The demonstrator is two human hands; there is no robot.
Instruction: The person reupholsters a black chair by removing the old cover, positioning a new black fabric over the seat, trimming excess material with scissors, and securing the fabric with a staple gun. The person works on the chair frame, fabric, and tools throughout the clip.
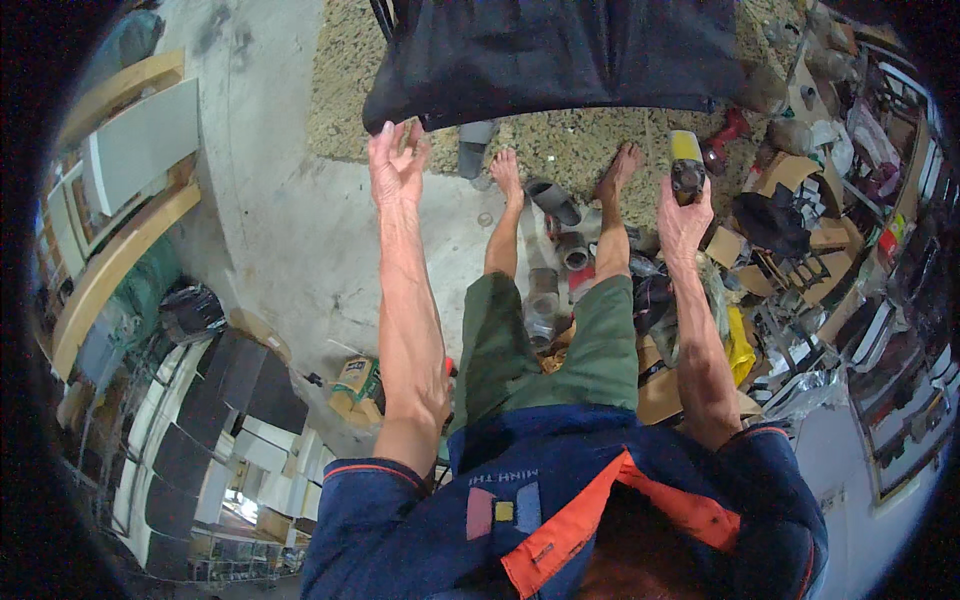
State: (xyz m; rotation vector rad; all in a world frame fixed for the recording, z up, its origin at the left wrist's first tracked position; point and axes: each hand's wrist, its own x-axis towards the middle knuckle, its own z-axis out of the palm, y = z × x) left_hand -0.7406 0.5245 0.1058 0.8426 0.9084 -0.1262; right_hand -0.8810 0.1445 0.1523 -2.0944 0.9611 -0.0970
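Note:
A large piece covered in black leather-like material fills the top of the view, its lower edge running above my feet. My left hand is at its lower left corner, fingers apart and bent, with the fingertips at the edge. Whether they touch the material, I cannot tell for sure. On the right, my right hand is closed round a yellow and black hand tool, held upright just below the right end of the black piece. Its front and working end are hidden from me.
A speckled mat lies under the black piece. Sandals lie between my bare feet. A red tool rests right of my right hand, before heaped cardboard and scraps. Boards and beams stand left; a small carton sits nearer.

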